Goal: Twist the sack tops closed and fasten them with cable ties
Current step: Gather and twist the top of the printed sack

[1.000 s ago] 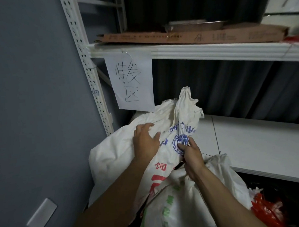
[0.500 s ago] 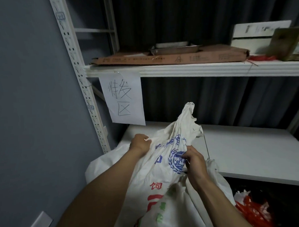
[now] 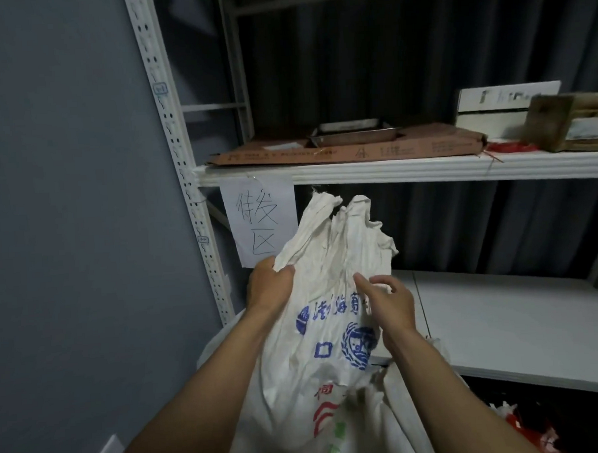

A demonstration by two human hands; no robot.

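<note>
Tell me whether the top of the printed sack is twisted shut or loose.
Loose. The sack top fans out in crumpled flaps; the left hand grips one edge, the right hand is open. Nothing binds it.

Sack [image 3: 329, 327]: directly before you, in front of lower shelf [image 3: 518, 326].
Sign [image 3: 260, 224]: behind sack top, under upper shelf [image 3: 391, 171].
Tray [image 3: 353, 133]: on cardboard [image 3: 434, 147], on upper shelf.

sack [image 3: 326, 331] | white woven, blue-red print | upright by shelf | top bunched, untied
</note>
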